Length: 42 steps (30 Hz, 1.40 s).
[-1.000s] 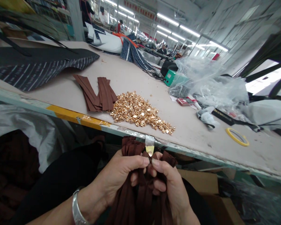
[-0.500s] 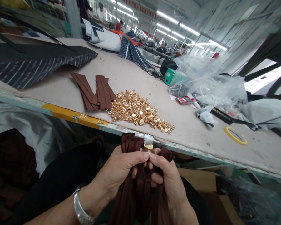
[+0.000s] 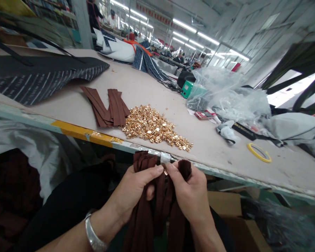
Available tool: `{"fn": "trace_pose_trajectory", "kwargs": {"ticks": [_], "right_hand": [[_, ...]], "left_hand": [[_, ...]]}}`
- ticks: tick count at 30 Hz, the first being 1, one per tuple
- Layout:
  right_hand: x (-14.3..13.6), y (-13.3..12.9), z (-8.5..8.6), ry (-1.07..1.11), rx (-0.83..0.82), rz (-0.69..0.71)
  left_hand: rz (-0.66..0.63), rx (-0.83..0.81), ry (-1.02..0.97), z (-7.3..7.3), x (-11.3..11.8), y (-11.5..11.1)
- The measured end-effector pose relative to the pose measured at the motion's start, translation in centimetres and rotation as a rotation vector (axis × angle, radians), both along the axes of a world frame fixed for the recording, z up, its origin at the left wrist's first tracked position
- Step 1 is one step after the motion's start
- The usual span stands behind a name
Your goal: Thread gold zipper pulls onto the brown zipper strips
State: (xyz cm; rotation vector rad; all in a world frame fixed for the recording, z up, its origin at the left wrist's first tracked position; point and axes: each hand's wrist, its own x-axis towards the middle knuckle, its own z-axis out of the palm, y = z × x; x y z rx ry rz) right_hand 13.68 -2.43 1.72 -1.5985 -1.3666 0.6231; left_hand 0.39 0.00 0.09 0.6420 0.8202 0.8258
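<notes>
Below the table's front edge, my left hand is closed around a bunch of brown fabric strips. My right hand grips another brown bunch. Both thumbs and forefingers meet at a strip between the bunches, where a small gold metal piece shows by the right fingertips. A heap of gold metal pieces lies on the table, with more brown strips touching its left side.
The table edge runs just beyond my hands. Dark striped material lies at the left. Clear plastic, a green device and a yellow tape roll are at the right. An open cardboard box stands below.
My right hand has turned so its back faces up more, its lower fingers now hidden. The gold piece sits slightly lower and left. The camera view has shifted slightly.
</notes>
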Motion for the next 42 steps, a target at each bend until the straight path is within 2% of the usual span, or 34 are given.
{"fn": "trace_pose_trajectory", "kwargs": {"ticks": [4,6,9,12,14,16,18,21,23,26,29,32,36,39,42], "right_hand": [[-0.4,1.8,0.8,-0.524,0.187,-0.189],[-0.4,2.7,1.2,-0.605,0.229,-0.247],[-0.2,3.2,1.7,-0.381,0.202,-0.172],[-0.1,2.5,1.8,-0.034,0.129,0.049],[0.1,1.6,1.6,0.086,0.063,0.183],[0.6,0.6,1.3,0.197,-0.015,0.26],[1.5,0.0,1.0,0.359,-0.066,0.271],[2.9,-0.1,0.9,0.515,-0.091,0.192],[3.4,0.5,1.3,0.415,-0.066,0.075],[3.3,2.0,2.4,-0.001,0.03,-0.069],[2.3,3.7,3.4,-0.478,0.035,-0.077],[1.5,5.2,3.7,-0.779,-0.039,-0.093],[1.3,6.1,3.5,-0.887,-0.064,-0.09],[1.7,5.9,3.1,-0.952,0.024,-0.04],[2.0,4.8,2.7,-0.926,0.135,-0.03]], "left_hand": [[0.041,-0.065,-0.012,0.3,0.4,0.3],[0.053,-0.084,-0.007,0.4,0.5,0.4],[0.057,-0.088,0.021,0.5,0.5,0.3],[0.037,-0.021,0.039,0.4,0.5,-0.1],[-0.018,0.043,0.043,0.1,0.4,-0.5],[-0.087,0.074,0.034,-0.2,0.3,-1.1],[-0.128,0.076,0.016,-0.5,0.1,-1.4],[-0.119,0.068,-0.012,-0.6,-0.2,-1.5],[-0.101,0.053,-0.016,-0.5,-0.3,-1.3],[-0.083,0.03,-0.003,-0.3,-0.4,-1.1],[-0.063,0.027,0.003,-0.3,-0.3,-1.0],[-0.062,0.018,0.003,-0.4,-0.5,-0.9],[-0.059,0.001,-0.01,-0.4,-0.8,-0.9],[-0.043,-0.024,-0.046,-0.4,-1.0,-0.9],[-0.061,-0.073,-0.098,-0.7,-0.9,-0.9]]}}
